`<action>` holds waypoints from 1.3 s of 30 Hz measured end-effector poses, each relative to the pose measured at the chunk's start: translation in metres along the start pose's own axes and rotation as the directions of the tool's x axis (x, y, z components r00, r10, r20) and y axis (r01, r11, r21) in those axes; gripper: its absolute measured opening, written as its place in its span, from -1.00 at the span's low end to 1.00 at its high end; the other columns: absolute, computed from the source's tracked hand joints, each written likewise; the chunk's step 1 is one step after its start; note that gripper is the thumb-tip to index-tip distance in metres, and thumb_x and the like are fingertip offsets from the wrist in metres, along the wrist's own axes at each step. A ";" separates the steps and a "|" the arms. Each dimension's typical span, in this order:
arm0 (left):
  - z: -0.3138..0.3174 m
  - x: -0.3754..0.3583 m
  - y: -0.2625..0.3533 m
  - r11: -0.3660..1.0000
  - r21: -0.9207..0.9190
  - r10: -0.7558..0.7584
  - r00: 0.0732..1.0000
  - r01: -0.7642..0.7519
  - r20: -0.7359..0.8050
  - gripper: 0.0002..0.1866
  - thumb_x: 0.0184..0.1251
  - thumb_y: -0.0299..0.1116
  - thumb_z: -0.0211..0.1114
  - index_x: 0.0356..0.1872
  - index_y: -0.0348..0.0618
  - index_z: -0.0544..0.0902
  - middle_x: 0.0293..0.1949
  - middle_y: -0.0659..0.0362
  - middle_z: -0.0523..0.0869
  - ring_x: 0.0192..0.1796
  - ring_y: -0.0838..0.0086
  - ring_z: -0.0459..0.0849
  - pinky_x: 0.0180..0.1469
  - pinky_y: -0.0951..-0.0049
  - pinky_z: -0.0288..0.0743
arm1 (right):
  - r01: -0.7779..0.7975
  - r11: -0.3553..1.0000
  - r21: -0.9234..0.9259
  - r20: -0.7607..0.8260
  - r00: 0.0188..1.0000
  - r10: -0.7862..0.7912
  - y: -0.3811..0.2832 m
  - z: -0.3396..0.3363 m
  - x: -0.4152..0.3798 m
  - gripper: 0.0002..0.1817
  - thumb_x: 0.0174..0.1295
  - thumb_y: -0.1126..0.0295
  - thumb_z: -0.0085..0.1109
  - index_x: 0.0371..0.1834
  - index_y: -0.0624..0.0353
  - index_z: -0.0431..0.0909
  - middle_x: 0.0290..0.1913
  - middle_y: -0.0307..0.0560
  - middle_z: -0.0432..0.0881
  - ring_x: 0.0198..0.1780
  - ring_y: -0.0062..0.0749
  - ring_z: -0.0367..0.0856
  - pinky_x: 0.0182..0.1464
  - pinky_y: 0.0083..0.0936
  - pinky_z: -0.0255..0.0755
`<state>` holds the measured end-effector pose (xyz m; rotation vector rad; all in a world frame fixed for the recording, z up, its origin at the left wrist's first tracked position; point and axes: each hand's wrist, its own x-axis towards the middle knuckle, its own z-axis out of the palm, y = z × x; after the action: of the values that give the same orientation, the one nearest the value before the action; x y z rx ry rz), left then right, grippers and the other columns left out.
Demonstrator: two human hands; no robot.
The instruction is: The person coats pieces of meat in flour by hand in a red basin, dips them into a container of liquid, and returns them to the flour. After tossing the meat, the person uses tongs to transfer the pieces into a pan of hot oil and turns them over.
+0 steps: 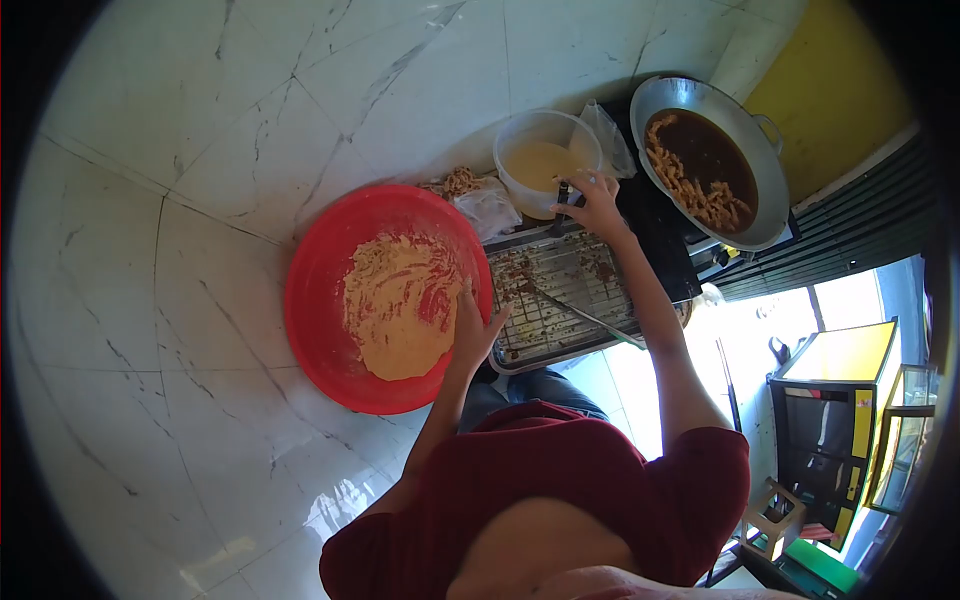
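My left hand (pixel 474 328) rests over the right rim of a red basin (pixel 312 300), its thumb spread away from its straight fingers. Inside the basin lies pale flour-like powder (pixel 405 335), streaked on one side. My right hand (pixel 592 203) is at the near side of a clear plastic tub (pixel 507 150), thumb and fingers closed about a short black handle (pixel 562 205). Cloudy yellowish liquid (pixel 538 163) fills part of the tub. What the handle belongs to cannot be made out.
A stained tray with a wire rack (pixel 540 325) sits beside the basin, metal tongs (pixel 590 318) across it. A wide pan (pixel 765 185) holds dark oil and fried pieces (pixel 690 190). Plastic bags (pixel 488 207) lie near the tub. A yellow-topped cabinet (pixel 838 355) stands at the right.
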<state>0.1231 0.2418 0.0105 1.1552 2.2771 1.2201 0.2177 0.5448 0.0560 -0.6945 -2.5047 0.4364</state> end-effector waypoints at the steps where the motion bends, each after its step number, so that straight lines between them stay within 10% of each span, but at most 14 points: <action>1: -0.001 -0.001 -0.001 1.000 -0.009 -0.017 1.000 0.017 0.006 -0.04 0.22 0.02 0.35 0.37 -0.52 0.08 0.28 -0.34 0.27 0.36 -0.09 0.28 0.38 0.16 0.17 | 0.003 1.000 0.014 -0.021 1.000 -0.003 -0.003 -0.008 0.001 -0.41 -0.05 -0.09 0.42 0.08 -0.19 0.59 0.09 -0.24 0.60 0.32 -0.16 0.29 0.33 0.00 -0.10; 11: -0.011 0.002 0.023 0.949 -0.315 -0.020 0.993 -0.018 -0.119 -0.31 0.30 -0.09 0.32 0.24 -0.43 0.34 0.20 -0.16 0.46 0.27 0.13 0.44 0.33 0.22 0.26 | 0.175 0.983 0.049 -0.105 0.980 -0.169 -0.094 -0.111 -0.001 -0.55 0.00 0.23 0.43 0.03 -0.16 0.59 0.11 -0.38 0.64 0.18 -0.24 0.36 0.31 -0.14 -0.10; 15: -0.020 0.024 0.057 0.481 -0.827 -0.083 0.954 0.292 0.288 -0.32 0.34 0.12 0.20 0.16 -0.36 0.43 0.08 -0.06 0.56 0.15 0.26 0.56 0.26 0.32 0.36 | 0.311 0.950 0.040 -0.038 0.950 -0.309 -0.129 -0.114 -0.022 -0.49 -0.13 0.39 0.43 -0.01 -0.20 0.60 0.23 -0.47 0.55 0.11 -0.35 0.35 0.25 -0.29 -0.06; 17: -0.031 0.042 0.076 0.065 -0.853 -0.042 0.855 0.518 0.516 -0.30 0.33 0.25 0.13 0.08 -0.28 0.49 0.00 0.01 0.60 0.08 0.33 0.61 0.17 0.37 0.46 | 0.389 0.919 0.058 0.046 0.919 -0.392 -0.150 -0.105 -0.038 -0.44 -0.13 0.54 0.32 0.01 -0.25 0.58 0.28 -0.52 0.50 0.15 -0.37 0.36 0.26 -0.23 -0.05; 20: -0.052 0.063 0.073 -0.091 -0.819 0.128 0.823 0.566 0.554 -0.31 0.28 0.35 0.07 -0.01 -0.15 0.51 -0.15 0.11 0.63 -0.03 0.43 0.67 0.00 0.46 0.59 | 0.557 0.830 -0.035 0.038 0.830 -0.556 -0.158 -0.068 -0.065 -0.48 -0.11 0.44 0.36 0.00 -0.32 0.58 0.35 -0.58 0.41 0.21 -0.45 0.32 0.29 -0.20 -0.05; 22: -0.062 0.069 0.075 -0.013 -0.797 0.103 0.793 0.604 0.600 -0.37 0.27 0.32 0.12 -0.06 -0.10 0.51 -0.22 0.16 0.61 -0.12 0.47 0.69 -0.11 0.48 0.63 | 0.600 0.786 -0.146 0.097 0.800 -0.592 -0.164 -0.055 -0.078 -0.58 -0.02 0.27 0.39 -0.03 -0.31 0.59 0.38 -0.60 0.36 0.28 -0.42 0.27 0.33 -0.16 -0.08; 27: -0.042 0.073 0.067 0.131 -0.816 -0.075 0.827 0.562 0.558 -0.46 0.29 0.17 0.21 -0.03 -0.11 0.49 -0.21 0.18 0.62 -0.27 0.48 0.71 -0.17 0.46 0.68 | 0.219 0.878 0.427 -0.070 0.975 -0.209 -0.186 -0.049 -0.093 -0.54 0.15 0.12 0.35 0.09 -0.09 0.49 0.24 -0.13 0.43 0.26 -0.30 0.30 0.27 -0.20 0.16; 31: -0.042 0.070 0.077 0.379 -0.835 -0.088 0.914 0.399 0.397 -0.48 0.33 0.06 0.25 0.04 -0.19 0.46 -0.26 0.23 0.58 -0.31 0.61 0.60 -0.28 0.59 0.50 | -0.287 0.466 0.837 0.138 0.935 0.328 -0.183 -0.009 -0.096 -0.48 0.29 0.10 0.23 0.16 0.20 0.38 -0.01 -0.02 0.52 -0.01 -0.39 0.54 0.01 -0.47 0.45; 34: -0.033 0.069 0.067 0.468 -0.832 -0.015 0.944 0.297 0.328 -0.47 0.33 0.05 0.25 0.07 -0.19 0.44 -0.24 0.24 0.57 -0.29 0.65 0.55 -0.30 0.64 0.42 | -0.568 0.119 0.814 0.503 0.793 0.343 -0.188 -0.010 -0.095 -0.59 0.39 0.16 0.09 0.11 0.25 0.41 -0.15 -0.12 0.59 -0.26 -0.58 0.60 -0.21 -0.65 0.47; 39: -0.033 0.070 0.052 0.520 -0.815 0.039 0.946 0.255 0.321 -0.43 0.35 0.04 0.23 0.12 -0.26 0.42 -0.18 0.17 0.58 -0.16 0.57 0.56 -0.13 0.53 0.44 | -0.552 0.109 0.827 0.478 0.792 0.381 -0.180 0.000 -0.091 -0.65 0.33 0.24 0.20 0.03 0.26 0.52 -0.38 -0.26 0.58 -0.46 -0.70 0.51 -0.41 -0.68 0.38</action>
<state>0.0867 0.2938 0.0786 0.6972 1.1666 1.6643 0.2157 0.3473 0.0977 -0.8843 -1.4541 2.0975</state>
